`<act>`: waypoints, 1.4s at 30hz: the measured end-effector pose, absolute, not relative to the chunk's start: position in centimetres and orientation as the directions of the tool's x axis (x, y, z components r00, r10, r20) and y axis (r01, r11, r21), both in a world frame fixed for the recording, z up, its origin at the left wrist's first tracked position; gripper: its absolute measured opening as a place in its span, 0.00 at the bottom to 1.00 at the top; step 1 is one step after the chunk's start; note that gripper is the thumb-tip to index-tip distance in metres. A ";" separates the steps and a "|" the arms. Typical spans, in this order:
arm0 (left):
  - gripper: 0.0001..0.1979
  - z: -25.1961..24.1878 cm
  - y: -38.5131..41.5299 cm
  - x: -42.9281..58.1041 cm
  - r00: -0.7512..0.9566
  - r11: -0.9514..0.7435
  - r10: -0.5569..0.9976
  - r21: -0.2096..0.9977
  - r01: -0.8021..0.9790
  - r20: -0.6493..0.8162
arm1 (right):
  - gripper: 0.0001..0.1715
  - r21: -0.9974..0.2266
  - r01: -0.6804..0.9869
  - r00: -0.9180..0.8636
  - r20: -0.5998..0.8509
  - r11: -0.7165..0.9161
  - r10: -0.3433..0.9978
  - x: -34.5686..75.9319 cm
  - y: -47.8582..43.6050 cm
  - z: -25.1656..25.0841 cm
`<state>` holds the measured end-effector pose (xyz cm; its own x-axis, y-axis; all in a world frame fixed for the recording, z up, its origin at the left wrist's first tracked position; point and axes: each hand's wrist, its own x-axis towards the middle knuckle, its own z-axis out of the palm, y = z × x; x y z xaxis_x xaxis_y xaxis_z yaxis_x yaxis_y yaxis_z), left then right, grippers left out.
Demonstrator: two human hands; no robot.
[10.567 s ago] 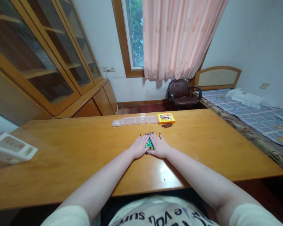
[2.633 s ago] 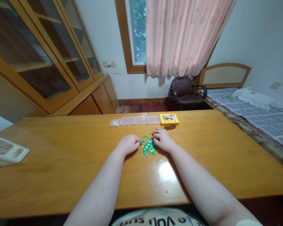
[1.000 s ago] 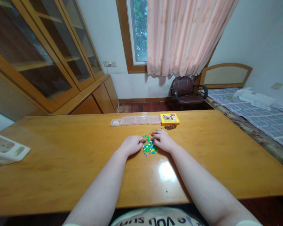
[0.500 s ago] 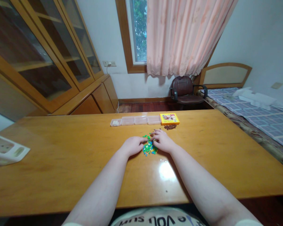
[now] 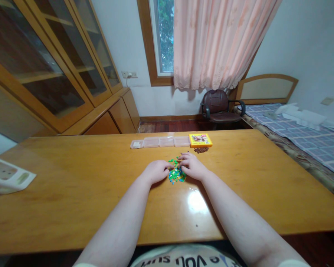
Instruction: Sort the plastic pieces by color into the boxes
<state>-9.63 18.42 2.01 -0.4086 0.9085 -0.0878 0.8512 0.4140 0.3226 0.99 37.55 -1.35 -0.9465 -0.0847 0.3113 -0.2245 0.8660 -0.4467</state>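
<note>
A small pile of green, blue, white and yellow plastic pieces (image 5: pixel 176 175) lies on the wooden table between my hands. From the left, my left hand (image 5: pixel 156 171) touches the pile's edge, its index finger and thumb apart. My right hand (image 5: pixel 193 165) rests at the pile's right side with fingers spread, the fingertips over or among the pieces. A few green pieces (image 5: pixel 172 162) lie just beyond the main heap. Whether a single piece is under a fingertip is too small to make out.
A clear plastic tray with compartments (image 5: pixel 166 142) lies at the far side, beside a yellow box (image 5: pixel 200 140). In front of the box is a heap of brown pieces (image 5: pixel 201 150). A white object with slots (image 5: pixel 11 177) stands at the table's left edge.
My fingers have shifted slightly among the pieces. The green pieces at the far side now look more separate from the main heap.
</note>
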 end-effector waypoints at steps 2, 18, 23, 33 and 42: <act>0.19 2.0 18.5 -9.5 -0.387 0.402 0.915 0.326 0.856 -0.112 | 0.13 -0.447 -0.219 -0.949 0.303 0.867 -0.084 1.0 37.5 -1.4; 0.22 1.9 18.6 -9.2 -0.349 0.365 0.931 0.311 0.878 -0.109 | 0.17 -0.442 -0.213 -0.949 0.307 0.871 -0.076 0.8 37.8 -1.2; 0.22 2.1 18.4 -9.4 -0.391 0.413 0.911 0.302 0.859 -0.133 | 0.18 -0.457 -0.201 -0.951 0.302 0.867 -0.061 0.9 37.8 -1.1; 0.17 2.4 18.0 -10.0 -0.488 0.491 0.870 0.230 0.840 -0.073 | 0.19 -0.465 -0.233 -0.928 0.370 0.854 -0.051 0.8 38.1 -1.3; 0.23 1.7 18.5 -9.0 -0.327 0.345 0.939 0.294 0.891 -0.109 | 0.18 -0.468 -0.290 -0.927 0.355 0.835 -0.123 0.9 37.9 -1.3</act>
<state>-9.04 18.54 1.74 -0.3274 0.9385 -0.1095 0.8914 0.3452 0.2935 0.85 37.90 -1.32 -0.9266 -0.1226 0.3554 -0.2899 0.8350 -0.4677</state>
